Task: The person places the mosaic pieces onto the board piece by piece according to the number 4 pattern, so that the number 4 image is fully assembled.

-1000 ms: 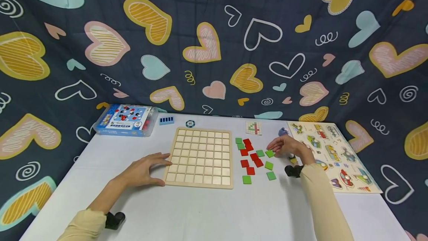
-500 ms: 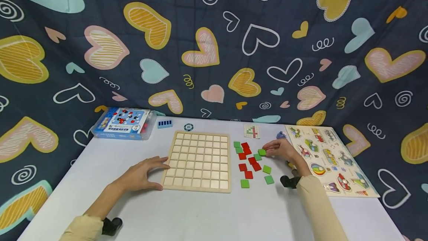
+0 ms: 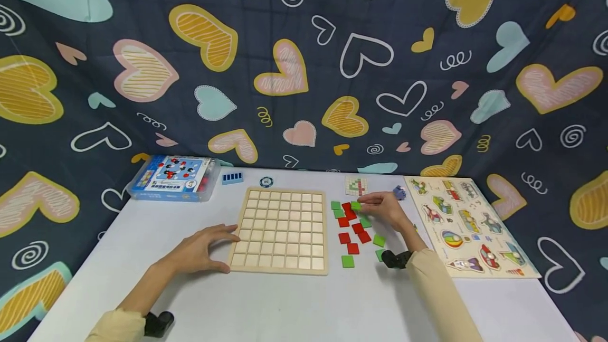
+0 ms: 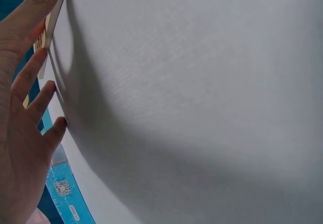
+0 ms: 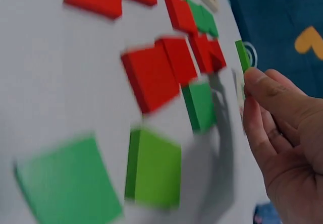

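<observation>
Pinching one green tile (image 3: 355,205) between thumb and fingertips, our right hand (image 3: 386,210) sits just right of centre in the head view, over the top of the loose red/green tile cluster (image 3: 353,228). Right wrist view confirms: tile seen edge-on at upper right (image 5: 243,55), gripped at its lower end by thumb + index, rest of fingers loosely curled, nothing else in the hand. Left hand (image 3: 199,249) lies flat, fingers straight, touching the lower-left corner of the wooden grid board (image 3: 281,228); holds nothing, just steadies it.

To do this well, our judgement: keep the pinch light and on the tile's edges so the face stays free, turn it flat before it nears a cell, keep the left hand bracing the board so it doesn't slide on the white table (image 3: 294,305), and lift clear of the red tiles (image 5: 151,75) so none get dragged.

Vs 0.5 s ago: right hand + tile moved up-left in the head frame, from the cluster's right edge to its top, nearer the board. Vs 1.0 s ago: it was at the far right of the cluster, by the animal puzzle (image 3: 467,223). Left hand and board: no real change
</observation>
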Demonstrator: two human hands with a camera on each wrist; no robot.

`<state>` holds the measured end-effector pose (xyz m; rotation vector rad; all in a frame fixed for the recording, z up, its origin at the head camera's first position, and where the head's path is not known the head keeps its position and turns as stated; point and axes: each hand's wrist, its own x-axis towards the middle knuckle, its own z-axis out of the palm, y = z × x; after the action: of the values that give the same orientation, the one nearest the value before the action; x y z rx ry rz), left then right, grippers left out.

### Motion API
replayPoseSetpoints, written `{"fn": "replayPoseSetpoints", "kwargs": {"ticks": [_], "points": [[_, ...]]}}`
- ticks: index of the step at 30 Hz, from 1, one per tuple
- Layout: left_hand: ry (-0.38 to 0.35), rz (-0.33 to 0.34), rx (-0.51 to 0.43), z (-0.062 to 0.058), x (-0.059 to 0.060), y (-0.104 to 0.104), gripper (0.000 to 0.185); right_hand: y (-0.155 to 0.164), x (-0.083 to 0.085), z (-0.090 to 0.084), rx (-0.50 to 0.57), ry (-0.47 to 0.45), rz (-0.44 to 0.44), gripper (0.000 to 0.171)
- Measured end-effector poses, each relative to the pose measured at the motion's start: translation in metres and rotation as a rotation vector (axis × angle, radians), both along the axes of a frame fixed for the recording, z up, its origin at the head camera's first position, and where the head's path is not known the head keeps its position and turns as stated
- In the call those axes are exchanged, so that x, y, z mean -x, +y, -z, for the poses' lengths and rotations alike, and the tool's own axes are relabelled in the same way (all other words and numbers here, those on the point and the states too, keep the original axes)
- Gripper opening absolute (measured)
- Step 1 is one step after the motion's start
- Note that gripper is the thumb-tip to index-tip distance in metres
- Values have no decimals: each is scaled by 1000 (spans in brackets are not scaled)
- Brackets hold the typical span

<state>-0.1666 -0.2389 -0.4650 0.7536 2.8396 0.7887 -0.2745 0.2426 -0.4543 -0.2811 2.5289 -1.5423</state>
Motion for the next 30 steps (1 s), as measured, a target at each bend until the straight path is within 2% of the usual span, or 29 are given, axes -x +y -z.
{"fn": "replayPoseSetpoints", "kwargs": {"ticks": [10,17,25,30], "points": [[11,4,10,-2,-1,0,69,-47,15,2,48,-22,44,26],[8,7,19,-3,-1,0,69,-75,24,8,98,27,11,25],[12,10,11,-2,0,-2,69,-114,30,9,122,54,17,24],[12,6,10,-2,-1,0,67,-133,28,10,76,107,9,22]]}}
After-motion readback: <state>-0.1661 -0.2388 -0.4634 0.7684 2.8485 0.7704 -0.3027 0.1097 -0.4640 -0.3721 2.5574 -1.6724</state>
